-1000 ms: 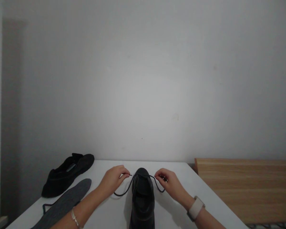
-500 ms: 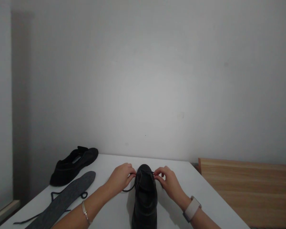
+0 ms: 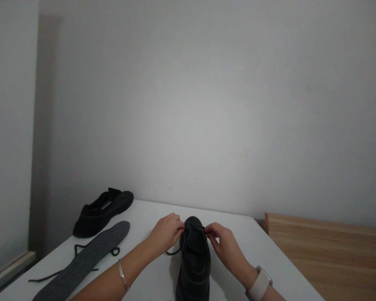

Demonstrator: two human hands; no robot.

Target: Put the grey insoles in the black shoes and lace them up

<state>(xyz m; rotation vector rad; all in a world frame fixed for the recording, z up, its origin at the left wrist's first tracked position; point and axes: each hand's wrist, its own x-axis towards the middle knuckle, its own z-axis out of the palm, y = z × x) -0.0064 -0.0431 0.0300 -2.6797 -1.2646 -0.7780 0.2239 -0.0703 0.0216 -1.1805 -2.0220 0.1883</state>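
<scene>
A black shoe (image 3: 194, 267) stands on the white table right in front of me, its toe pointing away. At its left side my left hand (image 3: 167, 231) is closed in a pinch near the front eyelets. A black shoelace (image 3: 174, 252) hangs in a curve below those fingers, beside the shoe. On the other side my right hand (image 3: 222, 242) pinches at the shoe's right eyelet edge, where a short bit of dark lace shows at the fingertips. The fingertips of both hands partly hide what they grip.
A second black shoe (image 3: 103, 212) sits at the table's far left corner. Nearer lies a grey insole (image 3: 87, 261) on top of another black lace (image 3: 47, 278). The white table (image 3: 147, 276) meets the wall behind; a wooden panel (image 3: 326, 255) stands to the right.
The view has shifted slightly, moving everything a little right. My right fingers have closed in more tightly by the shoe's eyelets; my left hand stays pinched at the left side.
</scene>
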